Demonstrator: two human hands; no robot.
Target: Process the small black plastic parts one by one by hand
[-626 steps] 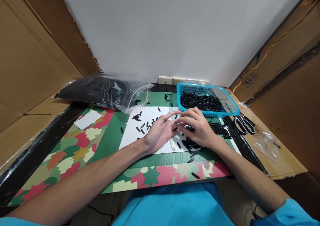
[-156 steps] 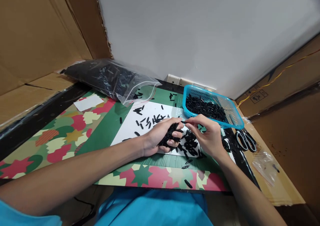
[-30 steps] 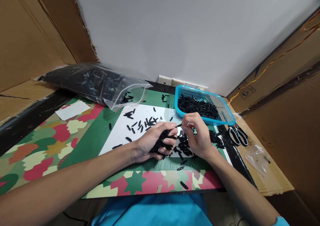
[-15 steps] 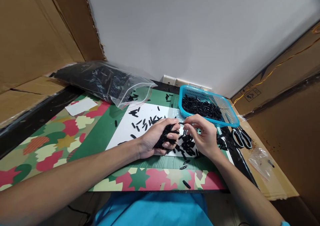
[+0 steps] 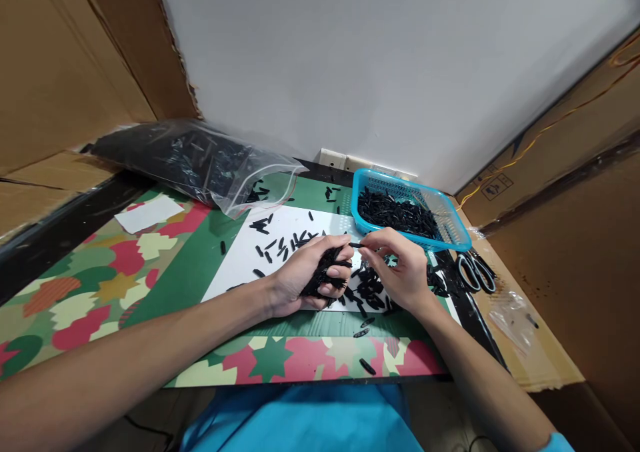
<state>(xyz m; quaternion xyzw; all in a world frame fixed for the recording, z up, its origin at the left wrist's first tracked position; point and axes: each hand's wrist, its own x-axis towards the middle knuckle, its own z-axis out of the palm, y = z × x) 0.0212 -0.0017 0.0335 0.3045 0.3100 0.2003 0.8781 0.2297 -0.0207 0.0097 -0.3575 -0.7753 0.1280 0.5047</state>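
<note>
My left hand (image 5: 313, 272) is closed round a thick bunch of small black elongated pieces (image 5: 325, 275), above a white sheet. Between the fingertips of my right hand (image 5: 400, 265) is one slim black piece (image 5: 356, 245). Its far end meets the thumb and forefinger of my left hand. More loose black pieces (image 5: 370, 285) lie heaped below and between the hands. Others (image 5: 281, 247) are scattered over the white sheet (image 5: 233, 259) on the left. What exact kind the pieces are I cannot tell.
A blue plastic basket (image 5: 463, 242) full of black pieces stands behind my right hand. Scissors (image 5: 475, 272) lie to its right, near a small clear bag (image 5: 513, 319). At the back left rests a large zip bag (image 5: 200, 162) of dark contents. Cardboard (image 5: 575, 239) walls both sides.
The whole view has shifted slightly, so things sit a little further left. Both hands keep their hold, and slightly more of the slim piece shows between them.
</note>
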